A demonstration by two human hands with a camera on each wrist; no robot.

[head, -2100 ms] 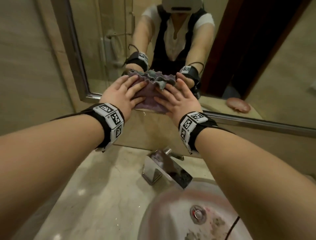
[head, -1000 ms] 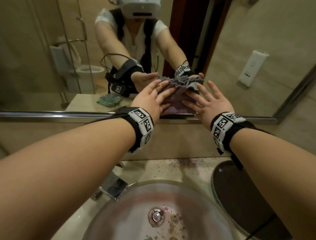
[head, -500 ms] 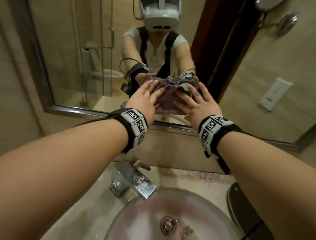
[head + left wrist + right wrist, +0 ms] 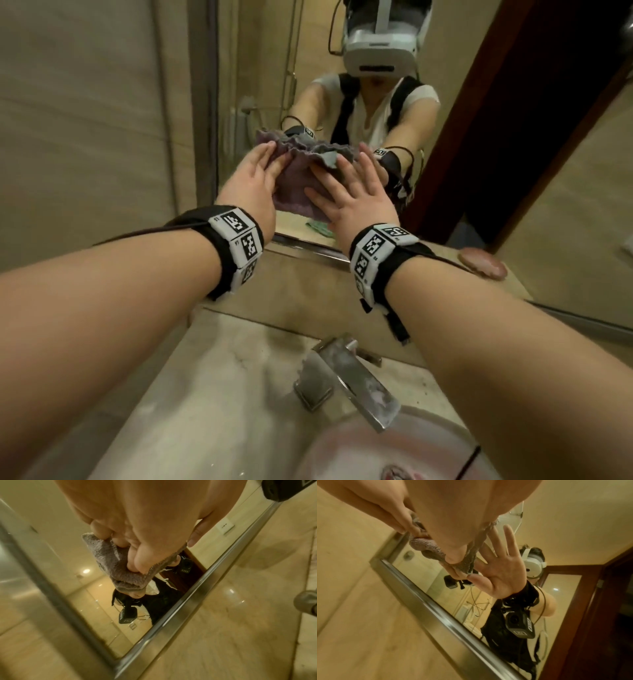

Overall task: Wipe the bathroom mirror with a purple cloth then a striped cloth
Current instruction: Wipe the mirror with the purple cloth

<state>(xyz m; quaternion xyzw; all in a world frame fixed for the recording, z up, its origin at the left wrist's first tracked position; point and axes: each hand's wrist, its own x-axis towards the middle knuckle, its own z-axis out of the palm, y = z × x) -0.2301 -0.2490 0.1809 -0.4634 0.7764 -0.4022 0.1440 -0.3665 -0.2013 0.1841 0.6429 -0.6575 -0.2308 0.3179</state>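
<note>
Cloth: the purple cloth (image 4: 298,178) is bunched and pressed flat against the mirror (image 4: 260,68), low on the glass near its bottom left corner, just above the metal frame (image 4: 308,245).
Left hand: the left hand (image 4: 253,186) lies on the cloth's left side with fingers nearly straight; the left wrist view shows the fingertips (image 4: 137,563) pushing into the folds. Grip: wide, pressing and not clasping.
Right hand: the right hand (image 4: 356,198) is spread flat over the cloth's right side, some fingers reaching past its edge toward the bare glass. Grip: wide as well, palm down on the fabric.
Step in hand: judging from the pictures, this is the first wipe, with the purple cloth; the striped one is not yet in use.
Doing it well: keep both palms bearing evenly so the whole pad of cloth touches the glass, and keep bare fingertips on the fabric, since skin on the mirror would likely smear it. Work in overlapping passes out of the corner, right up to the frame.
Risk: the bunched folds may leave streaks; flattening the cloth should help.
Around: below are the stone worktop (image 4: 205,394), a metal tap (image 4: 346,380) and a basin (image 4: 394,448). A greenish cloth (image 4: 320,229) shows in the reflection near the frame; whether it is striped I cannot tell.
</note>
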